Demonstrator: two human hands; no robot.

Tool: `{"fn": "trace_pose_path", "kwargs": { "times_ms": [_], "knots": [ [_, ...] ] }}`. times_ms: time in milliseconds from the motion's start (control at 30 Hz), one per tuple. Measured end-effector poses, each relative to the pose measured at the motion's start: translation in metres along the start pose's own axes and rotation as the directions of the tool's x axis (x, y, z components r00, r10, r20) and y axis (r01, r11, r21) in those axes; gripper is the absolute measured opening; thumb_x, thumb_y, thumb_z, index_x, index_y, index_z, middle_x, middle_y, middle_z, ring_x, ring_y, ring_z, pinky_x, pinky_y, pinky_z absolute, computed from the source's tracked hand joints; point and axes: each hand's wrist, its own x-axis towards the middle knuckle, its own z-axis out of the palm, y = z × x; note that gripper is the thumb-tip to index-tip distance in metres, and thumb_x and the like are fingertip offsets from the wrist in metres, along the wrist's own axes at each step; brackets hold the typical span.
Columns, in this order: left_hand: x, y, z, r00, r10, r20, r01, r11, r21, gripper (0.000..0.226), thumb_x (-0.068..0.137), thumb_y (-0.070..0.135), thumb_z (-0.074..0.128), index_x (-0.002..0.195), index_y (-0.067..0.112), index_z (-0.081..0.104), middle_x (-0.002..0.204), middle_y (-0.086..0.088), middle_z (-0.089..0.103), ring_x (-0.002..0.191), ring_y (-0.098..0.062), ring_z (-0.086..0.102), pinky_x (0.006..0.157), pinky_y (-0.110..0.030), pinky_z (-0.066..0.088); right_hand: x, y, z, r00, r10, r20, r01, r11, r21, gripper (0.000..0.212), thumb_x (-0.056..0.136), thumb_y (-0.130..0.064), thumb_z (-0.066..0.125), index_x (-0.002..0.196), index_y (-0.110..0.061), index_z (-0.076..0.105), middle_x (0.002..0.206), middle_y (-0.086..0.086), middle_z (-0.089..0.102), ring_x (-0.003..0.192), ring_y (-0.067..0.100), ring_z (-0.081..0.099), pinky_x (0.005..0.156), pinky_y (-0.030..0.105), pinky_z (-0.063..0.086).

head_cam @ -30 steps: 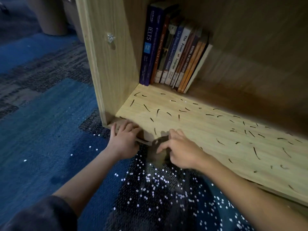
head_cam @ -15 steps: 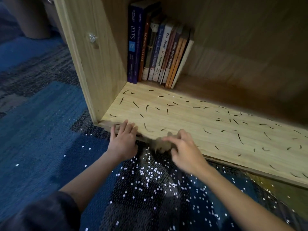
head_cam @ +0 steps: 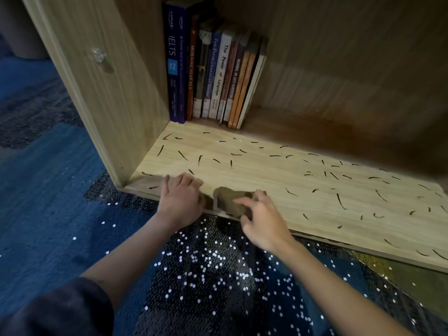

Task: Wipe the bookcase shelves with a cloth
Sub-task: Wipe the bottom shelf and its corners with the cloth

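The bookcase's bottom shelf (head_cam: pixel 266 180) is light wood, strewn with several thin dark slivers (head_cam: pixel 340 201). A small brown cloth (head_cam: pixel 229 200) lies crumpled on the shelf's front edge. My right hand (head_cam: pixel 263 220) grips the cloth from the right, fingers curled over it. My left hand (head_cam: pixel 180 198) rests palm down on the front edge just left of the cloth, with nothing visible in it. A dark patch between the thumb and the cloth may be shadow.
A row of upright books (head_cam: pixel 213 73) stands at the back left against the side panel (head_cam: pixel 116 93), which carries a small clear knob (head_cam: pixel 98 55). Blue carpet (head_cam: pixel 48 202) and dark fabric with white specks (head_cam: pixel 218 275) lie below the shelf.
My right hand has carried the cloth from over the shelf's front edge up onto the shelf. My left hand stays on the edge. The view has moved closer.
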Motion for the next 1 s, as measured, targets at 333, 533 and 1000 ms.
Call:
{"fn": "trace_pose_path", "kwargs": {
  "times_ms": [333,533,1000],
  "knots": [
    [0.083,0.011,-0.017,0.989,-0.016,0.15,-0.012,0.984,0.179,0.094,0.078,0.07,0.049,0.149,0.021,0.012,0.158,0.0,0.006,0.144,-0.022,0.001,0.112,-0.055,-0.003,0.112,0.014,-0.072,0.963,-0.01,-0.27,-0.021,0.994,-0.109,0.049,0.091,-0.002,0.044,0.134,-0.025,0.047,0.12,0.008,0.043,0.113,0.026,0.032,0.094,0.038,0.041],
    [0.135,-0.01,-0.031,0.942,-0.099,0.32,0.026,0.974,0.223,0.124,0.054,0.081,0.061,0.147,0.014,0.015,0.157,-0.002,0.008,0.144,-0.026,-0.001,0.11,-0.062,0.001,0.198,0.03,-0.073,0.96,0.138,-0.246,-0.187,0.964,-0.187,0.044,0.092,-0.007,0.046,0.134,-0.019,0.046,0.125,0.014,0.052,0.126,0.036,0.031,0.094,0.042,0.039],
    [0.112,-0.018,-0.026,0.972,-0.024,0.232,0.041,0.997,-0.065,0.121,0.05,0.082,0.058,0.147,0.022,0.02,0.157,0.008,-0.001,0.143,-0.021,-0.014,0.109,-0.065,-0.007,0.187,-0.001,-0.046,0.964,-0.241,0.113,0.262,0.937,-0.231,0.051,0.085,-0.002,0.047,0.13,-0.026,0.051,0.123,0.008,0.049,0.115,0.028,0.036,0.097,0.042,0.037]
  ]
}}
